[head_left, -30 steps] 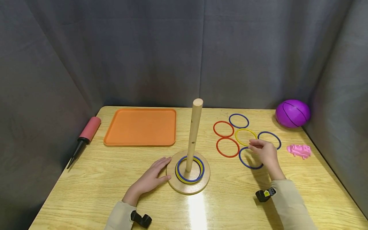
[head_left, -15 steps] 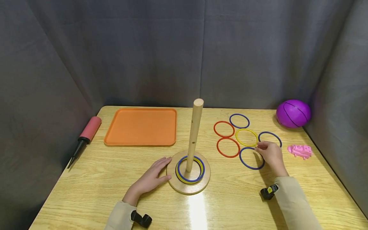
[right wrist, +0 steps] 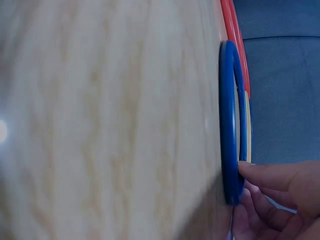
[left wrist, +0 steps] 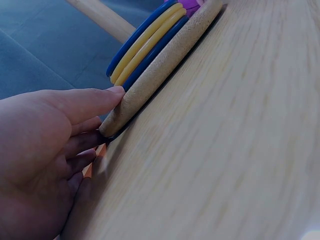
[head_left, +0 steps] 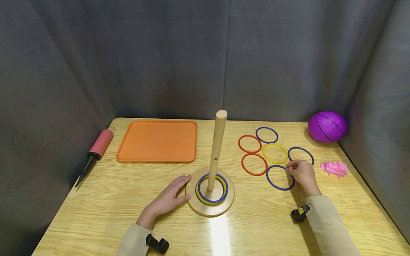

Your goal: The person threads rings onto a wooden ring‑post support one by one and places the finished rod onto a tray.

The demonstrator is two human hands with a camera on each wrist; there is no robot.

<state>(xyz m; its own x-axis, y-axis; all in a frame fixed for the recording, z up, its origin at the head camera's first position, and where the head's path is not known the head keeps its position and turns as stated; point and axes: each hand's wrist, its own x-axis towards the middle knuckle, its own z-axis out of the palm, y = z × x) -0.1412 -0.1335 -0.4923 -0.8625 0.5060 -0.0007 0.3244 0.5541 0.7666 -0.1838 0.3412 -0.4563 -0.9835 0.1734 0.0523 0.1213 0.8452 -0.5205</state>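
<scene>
Ring (right wrist: pixel 228 125), thin, blue, right fingers (right wrist: pixel 267 176) pinching it, left fingers (left wrist: pixel 95 104) spread against wooden base (left wrist: pixel 161 74)

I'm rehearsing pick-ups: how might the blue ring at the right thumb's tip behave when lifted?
The blue ring is probably stiff: its outline looks evenly round. Its thin band suggests little weight for its size. Its smooth-looking surface might slip slightly.

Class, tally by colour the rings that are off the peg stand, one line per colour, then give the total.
Blue rings: 3
Red rings: 2
Yellow ring: 1
Total: 6
</scene>
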